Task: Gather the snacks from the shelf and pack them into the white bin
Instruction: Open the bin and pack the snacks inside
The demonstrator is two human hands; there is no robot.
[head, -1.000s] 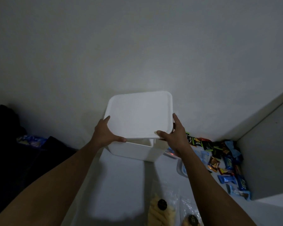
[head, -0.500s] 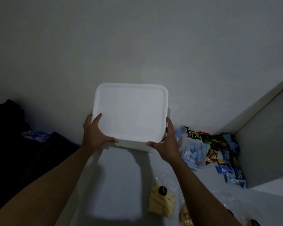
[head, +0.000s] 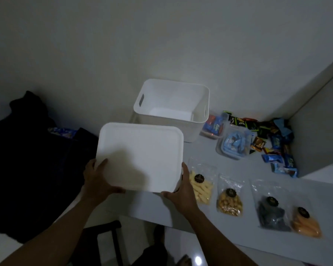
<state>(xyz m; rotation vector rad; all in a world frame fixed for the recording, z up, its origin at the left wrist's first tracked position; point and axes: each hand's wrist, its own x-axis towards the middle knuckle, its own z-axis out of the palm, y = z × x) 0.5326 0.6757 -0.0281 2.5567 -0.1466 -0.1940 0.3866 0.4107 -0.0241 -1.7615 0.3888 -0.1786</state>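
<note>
I find the white bin standing open and upright at the back of the shelf, against the wall, its inside bare. Its lid is off and held level in front of it, nearer me, overlapping the shelf's left edge. My left hand grips the lid's near left corner, fingers clamped on the rim with the thumb on top; my right hand grips the near right corner the same way. Just right of the bin sit two clear tubs of wrapped sweets, and beyond them a loose heap of small wrapped snacks in the corner. Four clear bags of snacks lie in a row along the shelf's front. A dark bundle of cloth lies to the left, off the shelf.

In my judgement the step in hand is setting the lid aside. It should go down flat somewhere clear of the bin's mouth and clear of the bags, not on top of the yellow sticks bag by my right hand. Both hands are then free for packing, none of which has begun
</note>
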